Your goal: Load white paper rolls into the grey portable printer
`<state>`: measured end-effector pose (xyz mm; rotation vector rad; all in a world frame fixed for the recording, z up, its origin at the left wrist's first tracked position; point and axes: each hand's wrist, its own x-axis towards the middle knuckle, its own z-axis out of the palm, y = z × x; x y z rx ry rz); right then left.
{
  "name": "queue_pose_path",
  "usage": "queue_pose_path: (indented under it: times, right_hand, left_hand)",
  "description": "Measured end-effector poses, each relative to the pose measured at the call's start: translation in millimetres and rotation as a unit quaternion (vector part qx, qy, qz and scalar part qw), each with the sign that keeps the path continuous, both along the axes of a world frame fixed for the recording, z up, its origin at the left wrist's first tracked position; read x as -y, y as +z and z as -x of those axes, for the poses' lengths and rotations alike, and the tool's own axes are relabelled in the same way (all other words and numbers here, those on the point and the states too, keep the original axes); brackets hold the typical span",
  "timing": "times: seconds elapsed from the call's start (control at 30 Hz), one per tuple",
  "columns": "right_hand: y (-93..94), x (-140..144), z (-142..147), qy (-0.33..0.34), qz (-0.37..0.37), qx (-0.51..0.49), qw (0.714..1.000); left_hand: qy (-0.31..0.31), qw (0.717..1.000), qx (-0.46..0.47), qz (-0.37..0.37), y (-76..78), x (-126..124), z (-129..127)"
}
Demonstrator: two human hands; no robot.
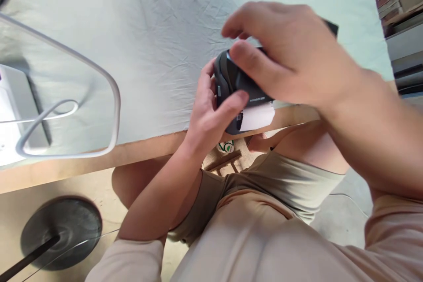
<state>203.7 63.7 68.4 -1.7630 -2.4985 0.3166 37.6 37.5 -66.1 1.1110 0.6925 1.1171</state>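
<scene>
**Dark device gripped at bench edge**

A dark handheld device [236, 81] is held over the near edge of the bench [148, 150]. It is clasped from the left by the left hand [211, 114], thumb pressed on its front, fingers curled behind. The right hand [291, 53] is laid over its top, fingers loosely spread, thumb touching the casing. A white label [257, 116] is seen sticking out below the right hand. A white cable [112, 88] lies well left of the left hand.
</scene>
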Motion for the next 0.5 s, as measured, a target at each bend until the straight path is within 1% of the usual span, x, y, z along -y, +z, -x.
queue_pose_path:
  times: [0.1,0.17,0.23,0.33,0.43,0.5]
  right_hand:
    - [-5.4,-2,28,-0.046,0.014,0.057,0.997]
    - [-7.5,-1,37,-0.078,0.006,0.091,0.993]
    - [-9.1,1,39,-0.079,-0.001,0.105,0.991]
    - [-11.6,1,37,-0.051,0.001,0.104,0.993]
    - [-13.8,0,37,-0.063,0.0,0.108,0.992]
    - [-14.8,0,38,-0.072,-0.014,0.1,0.992]
  left_hand:
    - [0.004,0.997,0.066,0.046,8.9,0,0]
    - [0.0,0.994,0.092,0.056,12.8,0,0]
    - [0.001,0.993,0.098,0.06,15.2,-1,-1]
    - [0.007,0.994,0.082,0.075,19.0,-2,-3]
    - [-0.003,0.989,0.102,0.105,23.4,-2,-4]
    - [0.003,0.986,0.116,0.115,23.4,-3,-4]
